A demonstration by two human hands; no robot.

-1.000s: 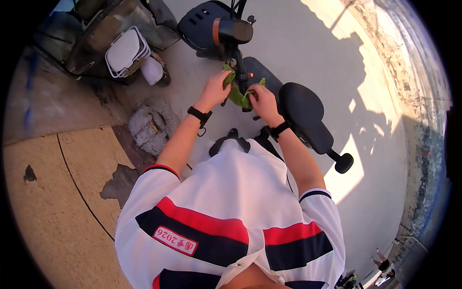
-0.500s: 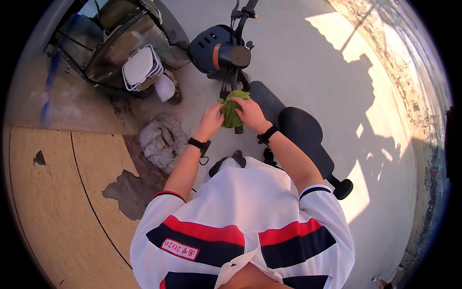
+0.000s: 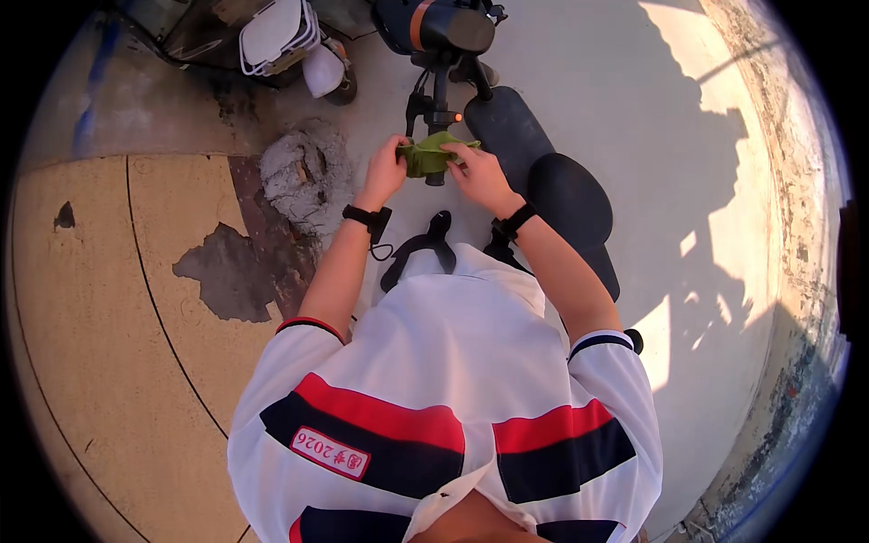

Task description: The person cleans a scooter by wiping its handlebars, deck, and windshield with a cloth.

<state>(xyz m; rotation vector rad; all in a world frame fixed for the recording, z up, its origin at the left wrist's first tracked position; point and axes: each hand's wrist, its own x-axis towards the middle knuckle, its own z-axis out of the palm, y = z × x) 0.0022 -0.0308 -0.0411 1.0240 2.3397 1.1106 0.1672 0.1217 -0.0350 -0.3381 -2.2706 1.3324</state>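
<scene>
A green cloth [image 3: 427,156] is stretched between my two hands, over the near handlebar grip [image 3: 435,178] of a dark scooter. My left hand [image 3: 386,169] pinches the cloth's left end, its fingers closed. The right end is held between the thumb and fingers of my right hand [image 3: 481,176]. Just beyond the cloth are the brake lever [image 3: 414,110] and a small orange light on the handlebar. Each wrist has a black band.
The scooter's black seat [image 3: 570,199] is right of my hands. At the upper left are a white lidded bucket [image 3: 274,34] and a white rounded object [image 3: 324,71]. A grey crumpled mass [image 3: 303,172] lies left of my hands. A rough wall [image 3: 797,226] curves along the right.
The cloth was bunched around the grip; now it is spread wider, with my hands farther apart. The view has tilted down, so the scooter and bucket sit higher in the frame.
</scene>
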